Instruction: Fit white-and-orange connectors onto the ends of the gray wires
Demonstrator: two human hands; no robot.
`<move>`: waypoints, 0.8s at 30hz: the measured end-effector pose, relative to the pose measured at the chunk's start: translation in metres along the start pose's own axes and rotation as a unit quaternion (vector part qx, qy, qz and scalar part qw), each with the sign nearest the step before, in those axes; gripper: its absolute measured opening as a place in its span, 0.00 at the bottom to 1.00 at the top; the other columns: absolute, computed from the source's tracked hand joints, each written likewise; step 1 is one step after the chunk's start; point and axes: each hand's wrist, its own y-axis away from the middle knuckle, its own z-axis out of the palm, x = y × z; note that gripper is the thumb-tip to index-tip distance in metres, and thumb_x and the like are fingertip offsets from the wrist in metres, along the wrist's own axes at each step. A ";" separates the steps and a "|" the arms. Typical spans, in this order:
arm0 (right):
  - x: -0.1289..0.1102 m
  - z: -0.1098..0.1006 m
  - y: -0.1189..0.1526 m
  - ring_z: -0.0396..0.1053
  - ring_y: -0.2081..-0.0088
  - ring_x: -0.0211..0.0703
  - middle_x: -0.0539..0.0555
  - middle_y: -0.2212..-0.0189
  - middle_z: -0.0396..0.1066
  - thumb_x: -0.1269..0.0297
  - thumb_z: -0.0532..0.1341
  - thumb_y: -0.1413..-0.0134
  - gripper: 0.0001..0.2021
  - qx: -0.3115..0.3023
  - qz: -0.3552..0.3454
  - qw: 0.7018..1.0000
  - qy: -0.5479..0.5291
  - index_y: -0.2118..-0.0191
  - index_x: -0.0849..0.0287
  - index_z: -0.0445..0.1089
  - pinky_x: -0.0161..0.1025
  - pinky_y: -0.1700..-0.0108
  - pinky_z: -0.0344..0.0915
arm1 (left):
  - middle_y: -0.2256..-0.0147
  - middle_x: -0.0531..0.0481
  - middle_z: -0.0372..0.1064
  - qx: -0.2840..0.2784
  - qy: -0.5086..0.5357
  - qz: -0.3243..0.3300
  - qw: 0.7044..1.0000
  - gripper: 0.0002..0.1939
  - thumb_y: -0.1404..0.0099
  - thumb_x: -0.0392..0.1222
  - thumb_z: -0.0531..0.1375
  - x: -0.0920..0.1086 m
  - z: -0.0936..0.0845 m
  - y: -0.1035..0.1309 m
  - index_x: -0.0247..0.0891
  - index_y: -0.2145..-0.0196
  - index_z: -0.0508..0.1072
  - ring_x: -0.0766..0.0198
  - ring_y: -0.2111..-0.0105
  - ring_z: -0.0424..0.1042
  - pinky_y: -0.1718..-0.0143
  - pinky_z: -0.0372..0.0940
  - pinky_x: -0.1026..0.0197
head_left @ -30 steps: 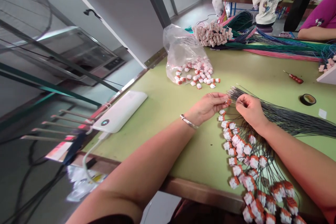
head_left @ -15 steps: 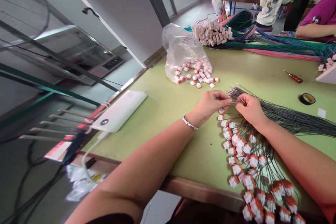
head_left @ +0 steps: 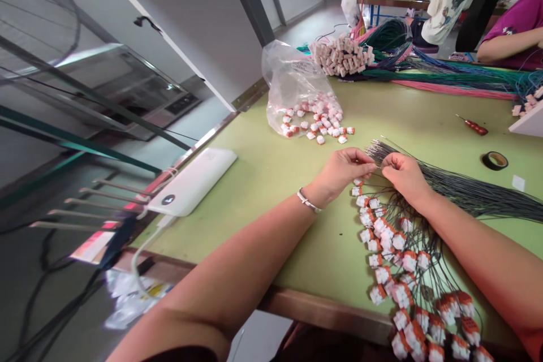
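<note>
My left hand (head_left: pixel 345 172) is pinched closed, and whatever lies between its fingertips is hidden. Close beside it, my right hand (head_left: pixel 405 178) pinches a thin black wire, its tip pointing at the left fingertips. Behind both hands lies a bundle of black wires (head_left: pixel 470 189) with bare metal tips gathered at its left end. White-and-orange connectors (head_left: pixel 386 232) on black wires spread from below my hands down to the table's front edge. Further back, a clear plastic bag (head_left: pixel 288 76) lies open with loose white-and-orange connectors (head_left: pixel 320 119) spilling from its mouth.
A white power bank (head_left: pixel 197 181) with a cable lies at the table's left edge. To the right are a red-handled awl (head_left: pixel 475 126) and a black tape roll (head_left: pixel 494 160). Coloured wire bundles (head_left: pixel 445 76) cross the back. A co-worker's arm (head_left: pixel 509 51) is at far right.
Both my hands stay almost in place, still pinching close together. At the back, the person in the white top has leaned over, and the co-worker's forearm at right has risen slightly.
</note>
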 end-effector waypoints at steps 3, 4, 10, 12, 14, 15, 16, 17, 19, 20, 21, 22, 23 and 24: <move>0.002 0.000 -0.001 0.48 0.79 0.32 0.44 0.84 0.54 0.62 0.56 0.66 0.05 -0.006 -0.011 1.000 0.010 0.79 0.57 0.61 0.34 0.77 0.46 | 0.81 0.53 0.69 -0.006 -0.020 0.002 1.000 0.10 0.49 0.37 0.69 -0.002 0.002 0.000 0.32 0.73 0.71 0.73 0.81 0.66 0.80 0.60 0.69; 0.002 0.001 -0.001 0.48 0.79 0.32 0.44 0.83 0.54 0.62 0.56 0.66 0.05 -0.010 -0.015 1.000 0.011 0.79 0.58 0.61 0.34 0.77 0.46 | 0.81 0.53 0.70 -0.009 -0.022 0.003 1.000 0.10 0.49 0.37 0.69 -0.003 0.002 -0.001 0.32 0.73 0.72 0.73 0.81 0.67 0.79 0.60 0.69; 0.003 0.001 0.000 0.49 0.80 0.32 0.44 0.84 0.55 0.62 0.58 0.64 0.06 -0.025 -0.024 0.999 0.018 0.79 0.57 0.61 0.33 0.78 0.47 | 0.79 0.52 0.71 -0.046 0.009 -0.041 0.998 0.11 0.49 0.37 0.70 -0.004 -0.004 -0.005 0.31 0.73 0.72 0.73 0.80 0.70 0.79 0.62 0.71; 0.002 0.000 0.000 0.51 0.82 0.32 0.44 0.86 0.57 0.62 0.58 0.64 0.05 -0.019 0.003 1.000 0.001 0.78 0.57 0.62 0.33 0.79 0.48 | 0.78 0.53 0.71 -0.030 0.047 -0.054 0.997 0.10 0.50 0.35 0.70 -0.003 -0.004 -0.005 0.31 0.73 0.72 0.73 0.79 0.71 0.76 0.65 0.71; 0.000 -0.001 0.000 0.53 0.84 0.33 0.44 0.87 0.59 0.62 0.57 0.65 0.05 -0.020 0.028 0.999 -0.011 0.77 0.56 0.62 0.34 0.81 0.50 | 0.77 0.53 0.72 -0.011 0.072 -0.061 0.996 0.10 0.50 0.34 0.70 -0.002 -0.004 -0.004 0.31 0.73 0.72 0.73 0.78 0.72 0.73 0.67 0.70; 0.000 -0.001 -0.001 0.53 0.84 0.33 0.44 0.87 0.59 0.63 0.57 0.66 0.05 -0.020 0.033 0.999 -0.012 0.77 0.56 0.62 0.33 0.81 0.51 | 0.77 0.53 0.72 -0.007 0.076 -0.062 0.995 0.10 0.50 0.34 0.70 -0.001 -0.003 -0.004 0.31 0.73 0.72 0.73 0.78 0.72 0.72 0.67 0.70; -0.001 -0.001 -0.001 0.53 0.84 0.33 0.44 0.87 0.59 0.63 0.56 0.66 0.05 -0.020 0.033 0.999 -0.010 0.77 0.57 0.62 0.33 0.81 0.50 | 0.77 0.53 0.72 -0.006 0.076 -0.062 0.995 0.10 0.50 0.34 0.70 -0.001 -0.003 -0.003 0.30 0.73 0.72 0.73 0.78 0.72 0.72 0.68 0.70; -0.001 -0.001 -0.001 0.53 0.84 0.32 0.44 0.87 0.59 0.63 0.56 0.67 0.05 -0.019 0.030 0.999 -0.007 0.78 0.57 0.62 0.33 0.81 0.50 | 0.77 0.53 0.72 -0.008 0.074 -0.062 0.995 0.11 0.51 0.34 0.70 -0.001 -0.003 -0.003 0.30 0.73 0.72 0.73 0.78 0.72 0.72 0.68 0.70; -0.001 0.000 0.000 0.51 0.84 0.31 0.43 0.87 0.57 0.63 0.56 0.67 0.05 -0.014 0.023 1.000 0.000 0.79 0.57 0.62 0.33 0.81 0.48 | 0.77 0.53 0.72 -0.009 0.068 -0.056 0.996 0.11 0.51 0.35 0.71 -0.002 -0.002 -0.002 0.31 0.73 0.72 0.73 0.78 0.72 0.73 0.67 0.71; -0.001 0.001 0.000 0.50 0.84 0.31 0.43 0.86 0.56 0.63 0.56 0.67 0.05 -0.013 0.020 1.000 0.003 0.79 0.57 0.62 0.33 0.81 0.47 | 0.77 0.54 0.72 -0.009 0.064 -0.053 0.997 0.12 0.52 0.36 0.71 -0.002 -0.002 -0.002 0.31 0.74 0.72 0.73 0.78 0.72 0.74 0.67 0.71; 0.000 0.001 0.001 0.50 0.83 0.31 0.43 0.86 0.56 0.62 0.56 0.66 0.05 -0.013 0.018 1.000 0.007 0.79 0.57 0.63 0.33 0.81 0.47 | 0.78 0.54 0.72 -0.011 0.059 -0.050 0.997 0.12 0.52 0.36 0.71 -0.003 -0.001 -0.002 0.31 0.74 0.72 0.73 0.78 0.72 0.74 0.67 0.71; 0.000 0.002 0.001 0.50 0.83 0.31 0.43 0.85 0.56 0.62 0.56 0.66 0.05 -0.013 0.014 1.000 0.011 0.79 0.58 0.63 0.33 0.81 0.47 | 0.78 0.54 0.72 -0.013 0.053 -0.047 0.997 0.12 0.52 0.37 0.71 -0.004 -0.001 -0.002 0.31 0.74 0.72 0.72 0.78 0.71 0.75 0.66 0.71; 0.001 0.003 0.001 0.49 0.83 0.31 0.43 0.85 0.56 0.62 0.57 0.65 0.06 -0.014 0.009 1.000 0.017 0.78 0.58 0.63 0.33 0.80 0.47 | 0.78 0.53 0.72 -0.015 0.047 -0.045 0.998 0.12 0.52 0.37 0.71 -0.005 0.000 -0.002 0.31 0.74 0.72 0.72 0.79 0.71 0.76 0.66 0.71; 0.002 0.003 0.002 0.49 0.82 0.31 0.44 0.85 0.56 0.62 0.57 0.65 0.06 -0.014 0.002 1.000 0.024 0.78 0.58 0.63 0.33 0.80 0.47 | 0.78 0.53 0.72 -0.017 0.040 -0.043 0.998 0.12 0.52 0.38 0.71 -0.006 0.000 -0.003 0.31 0.74 0.72 0.72 0.79 0.71 0.76 0.66 0.70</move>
